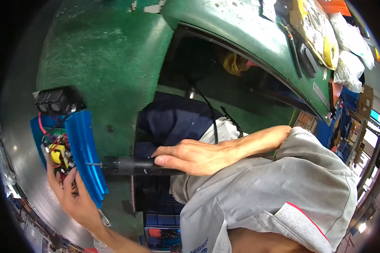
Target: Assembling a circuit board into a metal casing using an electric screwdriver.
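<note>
A blue finned metal casing (85, 154) with exposed wiring stands upright at the edge of the green workbench (105, 55). The left hand (74, 196) grips its lower end, fingers clamped around it. The right hand (185, 156), fingers closed, holds a black electric screwdriver (133, 165) whose tip touches the casing's side.

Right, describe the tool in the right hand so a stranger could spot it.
Start at the green workbench, then find the blue ribbed housing at its left. The black cylindrical driver points at it, gripped by the right hand: the only long dark barrel with a thin metal bit.
</note>
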